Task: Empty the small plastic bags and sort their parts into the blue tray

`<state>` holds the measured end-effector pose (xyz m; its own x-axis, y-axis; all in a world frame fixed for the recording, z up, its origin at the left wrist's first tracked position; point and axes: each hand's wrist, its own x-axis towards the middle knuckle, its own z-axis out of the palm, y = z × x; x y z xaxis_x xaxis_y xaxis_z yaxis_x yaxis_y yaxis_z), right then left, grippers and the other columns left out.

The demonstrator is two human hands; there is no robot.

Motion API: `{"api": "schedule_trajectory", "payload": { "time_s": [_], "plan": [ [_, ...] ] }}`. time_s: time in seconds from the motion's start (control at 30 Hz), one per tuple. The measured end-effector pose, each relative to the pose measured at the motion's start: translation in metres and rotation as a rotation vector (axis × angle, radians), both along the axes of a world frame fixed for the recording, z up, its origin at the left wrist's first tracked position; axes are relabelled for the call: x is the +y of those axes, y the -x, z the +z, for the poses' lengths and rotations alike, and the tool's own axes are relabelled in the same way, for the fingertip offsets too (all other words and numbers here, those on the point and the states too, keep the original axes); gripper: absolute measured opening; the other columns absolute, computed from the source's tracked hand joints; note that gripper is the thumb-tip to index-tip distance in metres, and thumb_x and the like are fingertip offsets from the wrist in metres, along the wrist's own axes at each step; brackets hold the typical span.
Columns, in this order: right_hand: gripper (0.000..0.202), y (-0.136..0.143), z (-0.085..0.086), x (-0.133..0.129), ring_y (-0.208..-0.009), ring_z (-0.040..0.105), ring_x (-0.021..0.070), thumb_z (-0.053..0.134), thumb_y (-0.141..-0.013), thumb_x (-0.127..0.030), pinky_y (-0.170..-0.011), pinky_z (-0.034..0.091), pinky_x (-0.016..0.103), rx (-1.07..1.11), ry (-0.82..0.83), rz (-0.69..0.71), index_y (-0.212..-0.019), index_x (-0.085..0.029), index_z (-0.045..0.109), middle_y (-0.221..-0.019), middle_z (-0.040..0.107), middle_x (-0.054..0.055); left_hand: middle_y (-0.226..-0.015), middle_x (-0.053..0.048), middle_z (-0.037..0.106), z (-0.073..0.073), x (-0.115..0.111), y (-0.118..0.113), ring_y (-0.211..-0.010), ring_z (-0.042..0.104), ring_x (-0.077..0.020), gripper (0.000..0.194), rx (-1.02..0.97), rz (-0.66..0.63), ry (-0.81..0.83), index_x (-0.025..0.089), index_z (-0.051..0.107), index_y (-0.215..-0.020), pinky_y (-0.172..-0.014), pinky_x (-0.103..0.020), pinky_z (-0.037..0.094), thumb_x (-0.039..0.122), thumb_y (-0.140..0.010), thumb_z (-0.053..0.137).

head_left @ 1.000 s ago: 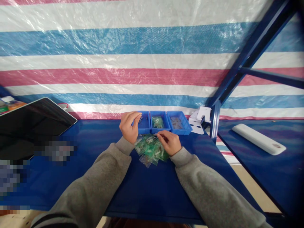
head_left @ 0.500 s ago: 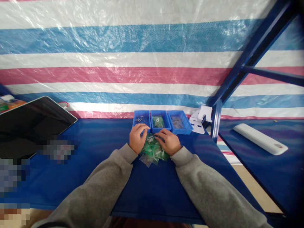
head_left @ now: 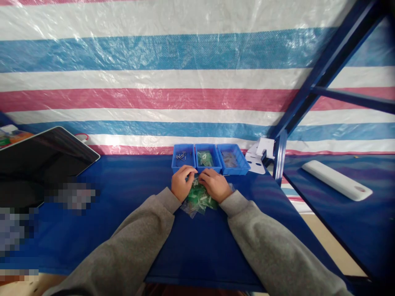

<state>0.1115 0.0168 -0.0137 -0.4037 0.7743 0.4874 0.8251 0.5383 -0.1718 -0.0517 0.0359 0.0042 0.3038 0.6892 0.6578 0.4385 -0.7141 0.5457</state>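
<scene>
A pile of small clear and green plastic bags point(head_left: 200, 201) with small parts inside lies on the blue table in front of me. My left hand point(head_left: 182, 183) is over the pile's left edge, thumb and forefinger pinched. Close beside it, my right hand point(head_left: 215, 184) covers the pile's upper right, its fingers bent and pressed together. The fingertips almost meet; anything between them is too small to make out. Just beyond stand a blue bin with metal screws or pins point(head_left: 181, 156), a middle bin with green bags point(head_left: 205, 158) and a right bin with greyish contents point(head_left: 230, 159).
A black screen with a white rim point(head_left: 46, 160) leans at the left. White cut-out pieces point(head_left: 259, 156) lie right of the bins, near a blue metal post point(head_left: 279, 158). A long white device point(head_left: 336, 180) rests on another blue surface at the right. Striped sheeting point(head_left: 185, 98) hangs behind.
My hands have come closer together: the right moved left and slightly nearer me, the left slightly right. The fingers of my right hand have closed more.
</scene>
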Motion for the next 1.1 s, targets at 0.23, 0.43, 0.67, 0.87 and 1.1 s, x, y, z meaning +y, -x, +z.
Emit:
{"api": "schedule_trajectory", "payload": {
  "time_s": [0.23,0.43,0.67,0.87,1.1],
  "plan": [
    [0.015,0.002,0.004,-0.003,-0.08,0.054,0.018,0.04,-0.09,-0.02,-0.073,0.043,0.028,0.184,-0.035,-0.025,-0.086,-0.02,0.055,-0.082,0.059,0.006,-0.089,-0.006,0.064,0.002,-0.001,0.0,-0.081,0.06,-0.0146,0.018,-0.019,0.019,0.006,0.017,0.062,-0.091,-0.066,-0.025,0.047,0.02,-0.087,0.045],
    [0.015,-0.002,0.011,-0.011,-0.075,0.06,0.0162,0.043,-0.089,-0.028,-0.069,0.047,0.027,0.573,-0.041,-0.097,-0.091,-0.019,0.054,-0.082,0.064,0.004,-0.095,-0.006,0.066,0.001,-0.001,0.001,-0.082,0.061,-0.0149,0.023,0.0,-0.026,0.041,0.019,0.06,-0.105,-0.071,-0.026,0.049,0.025,-0.087,0.047],
    [0.021,-0.002,0.013,-0.013,-0.064,0.064,0.016,0.046,-0.087,-0.039,-0.062,0.051,0.028,0.874,0.074,-0.071,-0.09,-0.02,0.055,-0.076,0.067,0.004,-0.082,-0.005,0.067,-0.001,0.0,0.002,-0.08,0.061,-0.0163,0.015,0.046,-0.076,-0.001,0.019,0.065,-0.087,-0.075,-0.029,0.048,0.028,-0.084,0.053],
    [0.023,-0.002,0.009,-0.012,-0.062,0.064,0.0162,0.049,-0.085,-0.041,-0.059,0.052,0.028,0.957,0.126,-0.047,-0.089,-0.019,0.054,-0.077,0.068,0.005,-0.079,-0.005,0.065,0.002,-0.003,0.001,-0.075,0.06,-0.0147,0.017,0.047,-0.058,0.006,0.018,0.062,-0.084,-0.07,-0.026,0.047,0.029,-0.085,0.05],
    [0.023,-0.004,0.012,-0.015,-0.063,0.062,0.0149,0.049,-0.085,-0.041,-0.06,0.05,0.027,0.784,0.06,-0.102,-0.089,-0.019,0.057,-0.075,0.065,0.003,-0.078,-0.003,0.064,0.001,-0.004,0.0,-0.071,0.058,-0.0128,0.018,0.051,0.008,0.026,0.017,0.059,-0.085,-0.068,-0.024,0.045,0.028,-0.088,0.045]
  ]
}}
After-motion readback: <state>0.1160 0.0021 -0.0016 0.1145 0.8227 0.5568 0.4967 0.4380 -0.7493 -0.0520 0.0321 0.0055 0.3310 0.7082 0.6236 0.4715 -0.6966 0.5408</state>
